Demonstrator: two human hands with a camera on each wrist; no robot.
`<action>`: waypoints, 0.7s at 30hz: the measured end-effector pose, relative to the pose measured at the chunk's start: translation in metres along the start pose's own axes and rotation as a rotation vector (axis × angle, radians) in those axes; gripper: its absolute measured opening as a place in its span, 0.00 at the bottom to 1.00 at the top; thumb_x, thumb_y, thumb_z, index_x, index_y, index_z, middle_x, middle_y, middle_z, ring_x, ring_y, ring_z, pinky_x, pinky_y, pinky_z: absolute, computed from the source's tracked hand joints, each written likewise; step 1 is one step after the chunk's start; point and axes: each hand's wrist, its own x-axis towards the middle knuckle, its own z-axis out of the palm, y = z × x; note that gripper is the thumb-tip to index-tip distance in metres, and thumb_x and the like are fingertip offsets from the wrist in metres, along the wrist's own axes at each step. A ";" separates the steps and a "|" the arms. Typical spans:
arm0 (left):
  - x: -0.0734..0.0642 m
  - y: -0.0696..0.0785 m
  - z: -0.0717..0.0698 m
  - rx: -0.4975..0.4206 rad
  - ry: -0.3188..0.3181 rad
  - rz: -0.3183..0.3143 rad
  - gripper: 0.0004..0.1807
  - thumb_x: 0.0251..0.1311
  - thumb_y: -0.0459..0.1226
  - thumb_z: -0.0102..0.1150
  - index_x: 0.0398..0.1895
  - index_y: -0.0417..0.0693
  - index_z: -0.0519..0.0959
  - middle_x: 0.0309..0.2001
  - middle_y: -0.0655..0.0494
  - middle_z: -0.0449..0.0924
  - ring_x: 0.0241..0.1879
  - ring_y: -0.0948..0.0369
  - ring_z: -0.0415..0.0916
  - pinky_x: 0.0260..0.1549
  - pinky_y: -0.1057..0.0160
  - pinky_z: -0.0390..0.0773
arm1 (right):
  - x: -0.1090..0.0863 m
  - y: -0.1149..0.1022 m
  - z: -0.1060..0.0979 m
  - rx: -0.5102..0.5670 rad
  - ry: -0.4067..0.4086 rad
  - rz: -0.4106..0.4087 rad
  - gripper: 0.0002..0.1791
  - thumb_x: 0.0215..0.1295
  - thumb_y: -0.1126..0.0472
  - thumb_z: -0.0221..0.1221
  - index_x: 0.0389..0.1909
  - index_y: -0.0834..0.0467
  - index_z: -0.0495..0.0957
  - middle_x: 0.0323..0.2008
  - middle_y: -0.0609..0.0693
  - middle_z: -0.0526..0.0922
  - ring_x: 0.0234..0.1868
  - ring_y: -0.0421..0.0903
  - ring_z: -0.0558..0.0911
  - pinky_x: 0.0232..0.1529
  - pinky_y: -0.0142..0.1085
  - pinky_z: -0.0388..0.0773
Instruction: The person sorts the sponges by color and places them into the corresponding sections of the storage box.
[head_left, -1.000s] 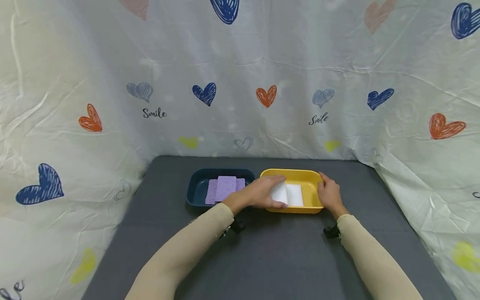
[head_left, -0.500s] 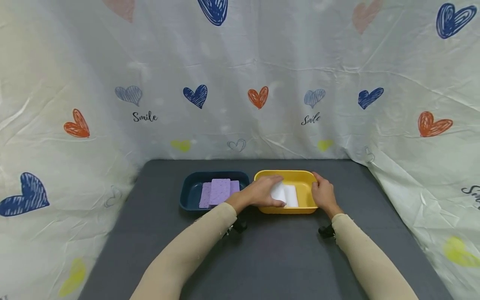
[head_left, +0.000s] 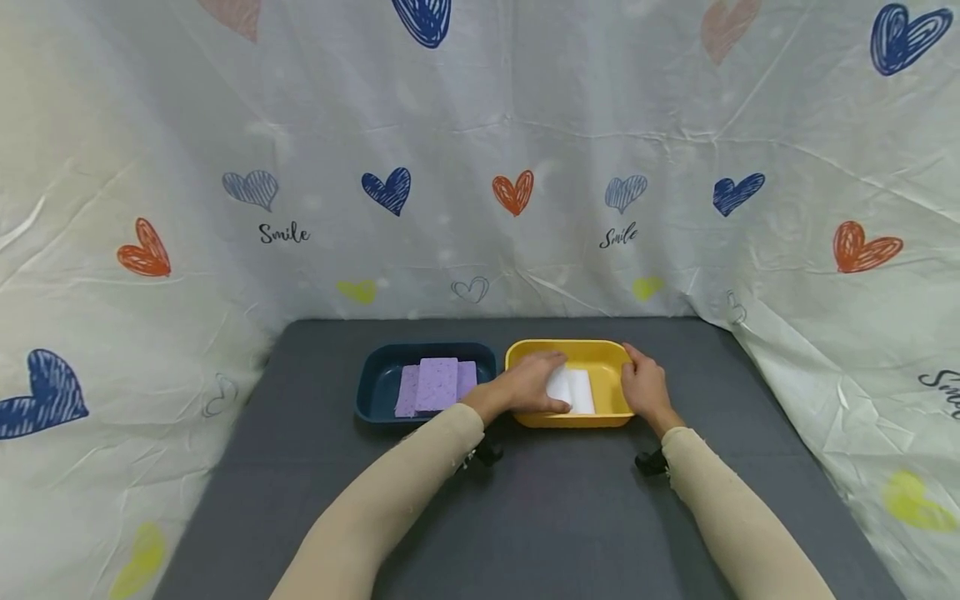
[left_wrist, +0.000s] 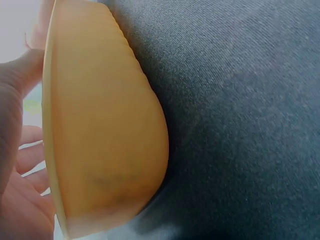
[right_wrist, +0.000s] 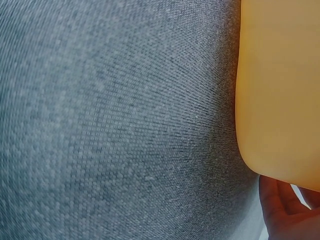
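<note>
In the head view my left hand reaches over the left end of a yellow tray. Its thumb and fingers grip a white sponge, partly covered by the hand. A second white sponge lies right beside it in the tray. My right hand holds the tray's right end, thumb over the rim. In the left wrist view the tray's outer wall hides the sponges, and the left fingers show behind the rim. In the right wrist view the right fingers lie against the tray's end.
A dark blue tray stands just left of the yellow one, with several purple sponges overlapping in it. Both trays sit on a grey cloth-covered table. A white curtain with printed hearts hangs behind and at both sides.
My left hand has shifted slightly to the right within the yellow tray, and less of the left white sponge shows. My right hand stays on the tray's end. The head view has turned slightly right.
</note>
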 end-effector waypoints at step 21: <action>0.007 0.000 0.007 0.033 -0.027 0.005 0.50 0.68 0.56 0.73 0.85 0.41 0.65 0.84 0.44 0.65 0.84 0.47 0.63 0.85 0.50 0.60 | 0.001 0.000 0.001 0.017 0.012 0.012 0.31 0.84 0.62 0.41 0.83 0.64 0.66 0.78 0.67 0.72 0.67 0.64 0.81 0.68 0.59 0.78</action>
